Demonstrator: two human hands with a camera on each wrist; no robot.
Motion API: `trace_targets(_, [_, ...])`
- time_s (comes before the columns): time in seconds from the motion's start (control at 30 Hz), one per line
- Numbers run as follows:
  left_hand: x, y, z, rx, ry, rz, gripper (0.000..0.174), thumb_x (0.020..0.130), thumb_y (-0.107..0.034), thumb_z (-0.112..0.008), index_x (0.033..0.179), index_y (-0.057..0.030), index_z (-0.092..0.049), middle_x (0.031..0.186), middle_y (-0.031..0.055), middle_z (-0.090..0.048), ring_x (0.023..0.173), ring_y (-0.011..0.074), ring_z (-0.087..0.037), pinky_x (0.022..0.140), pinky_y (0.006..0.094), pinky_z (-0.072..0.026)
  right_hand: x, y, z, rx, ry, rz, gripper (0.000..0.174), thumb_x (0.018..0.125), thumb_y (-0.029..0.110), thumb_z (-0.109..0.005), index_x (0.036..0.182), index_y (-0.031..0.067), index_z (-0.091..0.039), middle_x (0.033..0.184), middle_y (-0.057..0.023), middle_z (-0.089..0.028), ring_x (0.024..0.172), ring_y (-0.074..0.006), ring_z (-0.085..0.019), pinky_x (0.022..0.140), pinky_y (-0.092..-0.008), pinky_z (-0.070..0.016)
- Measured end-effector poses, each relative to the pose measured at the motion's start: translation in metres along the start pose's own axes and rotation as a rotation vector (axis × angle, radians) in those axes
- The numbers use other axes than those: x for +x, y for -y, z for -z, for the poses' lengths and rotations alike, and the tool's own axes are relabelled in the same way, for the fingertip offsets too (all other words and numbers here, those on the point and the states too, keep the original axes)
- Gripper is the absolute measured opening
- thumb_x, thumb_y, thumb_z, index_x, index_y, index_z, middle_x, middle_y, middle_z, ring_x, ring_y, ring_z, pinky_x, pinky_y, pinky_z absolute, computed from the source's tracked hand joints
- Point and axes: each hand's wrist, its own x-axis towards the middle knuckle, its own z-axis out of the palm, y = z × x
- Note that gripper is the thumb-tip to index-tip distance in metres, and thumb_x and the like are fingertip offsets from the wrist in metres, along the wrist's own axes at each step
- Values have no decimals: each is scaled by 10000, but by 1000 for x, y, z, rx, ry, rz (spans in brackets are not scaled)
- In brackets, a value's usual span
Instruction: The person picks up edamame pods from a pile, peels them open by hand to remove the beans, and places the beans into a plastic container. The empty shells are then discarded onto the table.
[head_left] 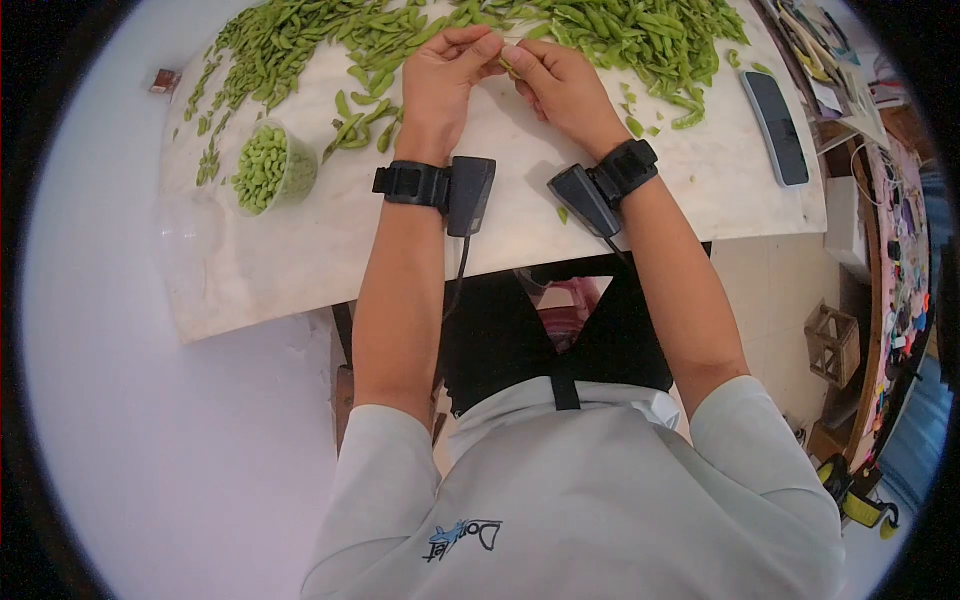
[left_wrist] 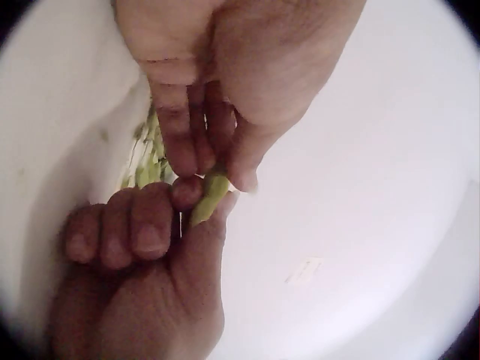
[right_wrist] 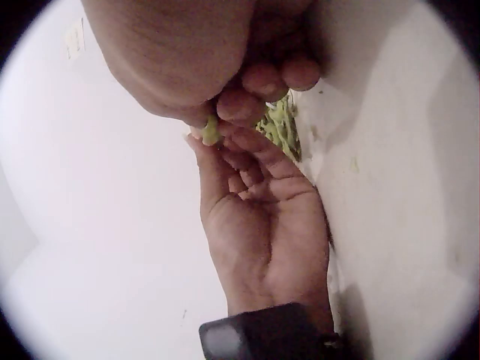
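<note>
A green soybean pod [left_wrist: 211, 198] spans the meeting fingertips of both hands. My left hand [head_left: 446, 80] pinches one end between thumb and fingers. At the other end, my right hand [head_left: 565, 85] holds the pod between thumb and bent forefinger, its other fingers curled in. In the right wrist view the pod [right_wrist: 211, 132] is mostly covered by fingers. Both hands are above the near side of the big spread of soybean pods [head_left: 640, 45] on the pale-covered table [head_left: 510, 190].
A clear plastic cup [head_left: 301, 170] of shelled green beans [head_left: 260, 168] stands on the left. Several loose pods [head_left: 362, 122] lie between it and the left hand. A phone [head_left: 774, 128] lies at the right edge, and small pod scraps [head_left: 636, 127] dot the table.
</note>
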Motion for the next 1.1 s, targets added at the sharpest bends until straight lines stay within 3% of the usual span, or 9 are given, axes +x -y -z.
trace_targets(0.27, [-4,-10,-8,89,2,20,220,851,-81,-643,1049,8,-610,975,121,-662,853,173,-641,721,283,-533,0,-3,0,-158,-115,112,319,883,338,-580,837,26,-628,655,-101,-571,591,-198,-527,561,-329,-418])
trace_targets(0.37, [-1,-10,-3,359,-5,8,221,874,-124,-624,1055,2,-618,924,87,-659,796,147,-630,688,266,-526,1,-3,1,-157,-113,87,307,880,334,-588,832,33,-630,652,-94,-565,591,-200,-518,560,-329,-412])
trace_targets(0.47, [-1,-15,-2,342,76,95,189,896,-156,-596,1006,-6,-629,848,53,-640,712,121,-595,656,259,-512,1,-4,1,-103,-87,79,321,885,342,-582,826,31,-632,629,-86,-557,573,-180,-509,546,-321,-404])
trace_targets(0.57, [-1,-10,1,210,113,63,169,904,-169,-584,957,-14,-630,793,33,-615,648,105,-550,613,255,-491,1,-3,0,-29,-28,49,334,888,350,-580,822,27,-633,599,-66,-546,549,-149,-492,527,-303,-392])
trace_targets(0.87, [-2,-7,5,213,173,72,135,897,-169,-590,899,-38,-622,763,10,-597,630,86,-529,579,232,-453,0,0,2,-15,54,14,396,905,387,-544,831,11,-642,577,-56,-526,542,-131,-482,527,-291,-395])
trace_targets(1.1, [-3,-7,3,257,144,81,186,876,-205,-630,759,-65,-597,644,-7,-567,565,67,-508,540,207,-409,-1,0,2,-145,38,90,418,919,390,-503,849,-4,-627,594,-130,-532,541,-232,-506,546,-345,-415])
